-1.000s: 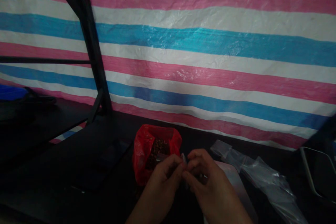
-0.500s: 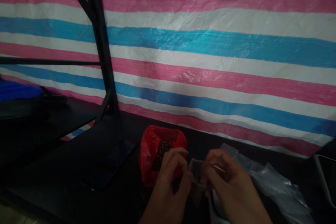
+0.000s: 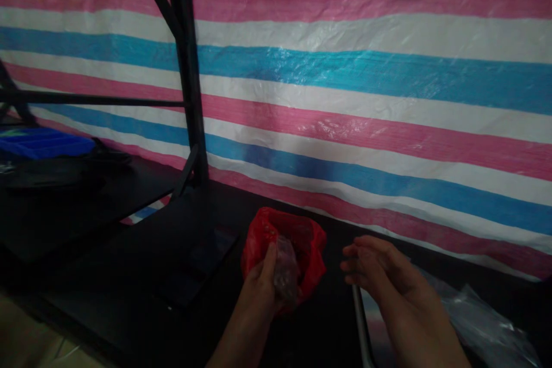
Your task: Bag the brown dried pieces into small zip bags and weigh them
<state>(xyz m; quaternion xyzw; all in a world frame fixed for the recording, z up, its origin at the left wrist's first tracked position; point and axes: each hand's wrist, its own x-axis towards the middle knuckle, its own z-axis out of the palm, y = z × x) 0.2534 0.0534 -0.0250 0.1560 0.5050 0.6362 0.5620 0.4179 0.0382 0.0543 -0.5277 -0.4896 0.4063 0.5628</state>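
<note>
My left hand [image 3: 259, 287] is closed on a small clear plastic bag [image 3: 285, 270], thumb on top. Something dull lies inside that bag, too dim to name. The bag is at the mouth of a red plastic bag [image 3: 317, 241], which stands with its top open on the black table. Most of the red bag's contents are hidden behind the clear one. To the right, my right hand [image 3: 383, 276] hovers with fingers loosely bent and nothing in them. Below it lies a flat device with a pale metallic edge [image 3: 363, 328], partly covered by the hand.
Clear plastic bags [image 3: 487, 316] lie in a heap at the right. A dark, phone-like slab [image 3: 198, 270] rests left of the red bag. A black metal post [image 3: 185, 69] rises behind, against a striped plastic sheet [image 3: 366, 75]. A blue tray [image 3: 47, 142] sits on the far-left table.
My left hand has carried the small clear bag leftward to the red bag's mouth. My right hand has let go of it and moved apart. The view has turned slightly left.
</note>
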